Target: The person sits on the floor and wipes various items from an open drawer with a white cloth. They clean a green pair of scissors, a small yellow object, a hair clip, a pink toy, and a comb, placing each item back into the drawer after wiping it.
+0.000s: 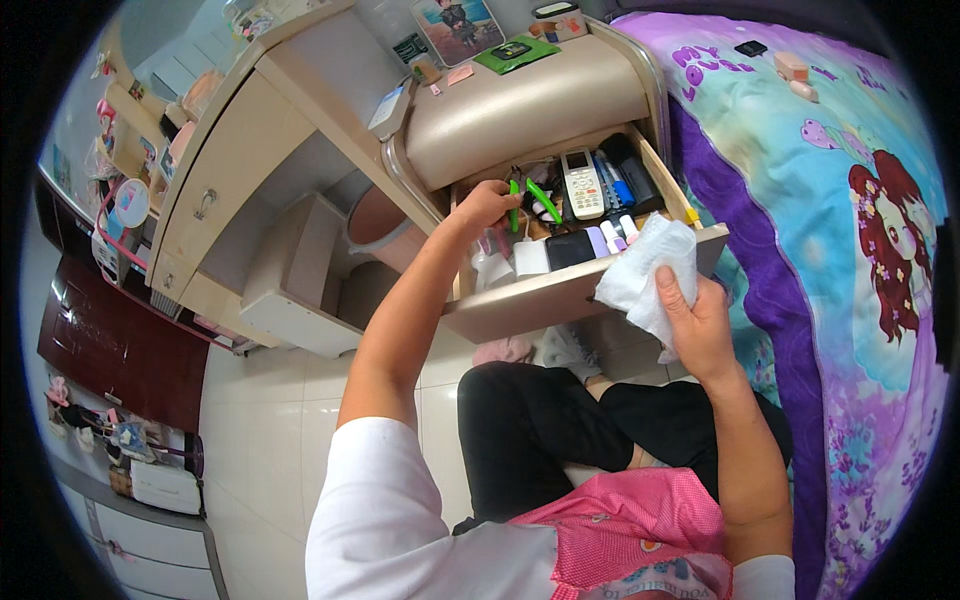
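Observation:
My left hand (pixel 489 204) reaches into the open drawer (pixel 517 304) at its left side. Its fingers grip one handle of small green-handled pliers (pixel 541 201), whose handles are spread and whose jaws point away from me. In my right hand (pixel 699 330) is a crumpled white cloth or paper wipe (pixel 654 262), held at the drawer's front right corner. Beside the pliers lies a white remote control (pixel 582 184), with blue pens (pixel 619 189) and a black case (pixel 631 172) to its right. Along the drawer front sit a white box (pixel 531 259), a black box (pixel 568 249) and small bottles (pixel 613 235).
Above the drawer, the cabinet's rounded top (pixel 525 112) carries a green packet (pixel 517 54), a picture (pixel 459 30) and a white device (pixel 390 112). A bed with a printed cover (pixel 787 187) borders the right. A pink bin (pixel 379 217) and a dressing table (pixel 225 157) are leftward.

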A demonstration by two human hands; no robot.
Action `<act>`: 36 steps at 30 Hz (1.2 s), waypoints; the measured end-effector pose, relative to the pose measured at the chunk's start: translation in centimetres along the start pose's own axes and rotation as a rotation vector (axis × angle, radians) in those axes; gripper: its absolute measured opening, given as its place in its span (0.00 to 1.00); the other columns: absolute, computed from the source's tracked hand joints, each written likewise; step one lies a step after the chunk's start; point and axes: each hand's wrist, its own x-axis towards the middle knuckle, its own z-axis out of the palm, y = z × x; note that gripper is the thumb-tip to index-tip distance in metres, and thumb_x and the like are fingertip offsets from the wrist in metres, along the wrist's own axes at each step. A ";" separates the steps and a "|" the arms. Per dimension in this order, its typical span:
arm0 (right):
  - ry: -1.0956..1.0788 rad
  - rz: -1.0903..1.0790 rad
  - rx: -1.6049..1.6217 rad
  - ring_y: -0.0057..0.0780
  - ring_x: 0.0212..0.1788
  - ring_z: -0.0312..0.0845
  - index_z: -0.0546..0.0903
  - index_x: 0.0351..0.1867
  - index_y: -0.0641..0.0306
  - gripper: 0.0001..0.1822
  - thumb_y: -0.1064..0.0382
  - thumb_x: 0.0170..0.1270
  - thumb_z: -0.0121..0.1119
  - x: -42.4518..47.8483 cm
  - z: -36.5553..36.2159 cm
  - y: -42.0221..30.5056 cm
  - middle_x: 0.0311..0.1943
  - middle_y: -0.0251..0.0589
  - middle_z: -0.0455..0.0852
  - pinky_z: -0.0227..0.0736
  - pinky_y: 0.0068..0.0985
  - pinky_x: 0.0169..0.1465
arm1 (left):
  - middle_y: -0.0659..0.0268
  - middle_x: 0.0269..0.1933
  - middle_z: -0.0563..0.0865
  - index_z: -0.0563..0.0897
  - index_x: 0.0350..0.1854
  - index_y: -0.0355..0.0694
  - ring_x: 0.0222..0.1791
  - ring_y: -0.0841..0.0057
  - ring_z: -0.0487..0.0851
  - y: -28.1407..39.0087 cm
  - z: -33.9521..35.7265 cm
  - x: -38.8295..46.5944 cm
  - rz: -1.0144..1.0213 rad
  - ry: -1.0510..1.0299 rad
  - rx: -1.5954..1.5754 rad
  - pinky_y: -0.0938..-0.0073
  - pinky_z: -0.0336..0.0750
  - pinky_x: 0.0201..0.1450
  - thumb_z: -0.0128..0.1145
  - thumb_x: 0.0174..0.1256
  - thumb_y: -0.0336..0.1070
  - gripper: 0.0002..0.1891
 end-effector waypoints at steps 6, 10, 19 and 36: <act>-0.009 -0.018 -0.027 0.31 0.25 0.79 0.79 0.36 0.72 0.20 0.53 0.69 0.48 -0.1 -0.4 -0.5 0.23 0.47 0.82 0.71 0.27 0.31 | 0.62 0.20 0.78 0.76 0.34 0.32 0.18 0.77 0.75 0.7 1.3 0.0 0.000 0.067 0.221 0.74 0.70 0.21 0.61 0.57 0.38 0.14; 0.007 -0.040 -0.038 0.33 0.25 0.80 0.79 0.35 0.71 0.20 0.52 0.68 0.48 0.0 -0.1 -0.2 0.22 0.48 0.82 0.71 0.28 0.31 | 0.59 0.22 0.80 0.75 0.35 0.31 0.20 0.74 0.78 0.1 1.7 -0.2 0.101 0.146 0.355 0.72 0.73 0.24 0.64 0.53 0.39 0.17; -0.016 -0.028 -0.049 0.36 0.25 0.80 0.79 0.36 0.71 0.19 0.53 0.68 0.49 0.0 0.2 0.1 0.22 0.49 0.82 0.71 0.29 0.30 | 0.57 0.24 0.82 0.76 0.36 0.31 0.22 0.72 0.80 -0.4 2.0 -0.5 0.096 0.170 0.342 0.71 0.74 0.26 0.65 0.51 0.39 0.18; -0.027 -0.073 -0.099 0.42 0.26 0.81 0.79 0.35 0.71 0.17 0.56 0.68 0.49 0.0 0.3 -0.4 0.22 0.51 0.81 0.71 0.30 0.30 | 0.70 0.21 0.76 0.81 0.35 0.34 0.17 0.82 0.69 -0.9 -1.9 -1.5 -0.079 0.027 0.105 0.79 0.63 0.19 0.62 0.55 0.37 0.11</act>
